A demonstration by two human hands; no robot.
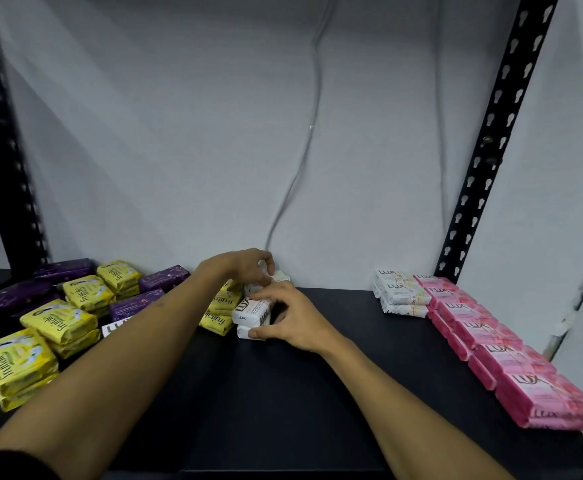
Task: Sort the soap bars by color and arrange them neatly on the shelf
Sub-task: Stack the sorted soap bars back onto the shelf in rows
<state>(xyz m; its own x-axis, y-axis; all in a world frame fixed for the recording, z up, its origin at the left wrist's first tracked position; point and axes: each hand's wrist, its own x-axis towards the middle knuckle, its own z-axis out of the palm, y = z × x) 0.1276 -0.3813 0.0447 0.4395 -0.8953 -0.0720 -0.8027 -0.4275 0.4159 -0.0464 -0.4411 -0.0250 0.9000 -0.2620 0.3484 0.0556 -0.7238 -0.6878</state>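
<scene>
Both hands meet over a small pile of white soap bars [251, 312] at the middle back of the black shelf [283, 393]. My right hand [295, 318] grips the stacked white bars from the right, thumb at the lowest bar. My left hand [245, 266] pinches another white bar [278, 276] near the wall. A neat stack of white bars [401, 292] stands at the back right, beside a long row of pink bars [497, 344]. Yellow bars [58, 323] and purple bars [134, 304] lie mixed on the left.
Black perforated uprights rise at the left [3, 150] and right [497, 133] of the shelf. A grey wall with a thin cable [304, 161] closes off the back. A stretch of bare shelf lies between my hands and the white stack.
</scene>
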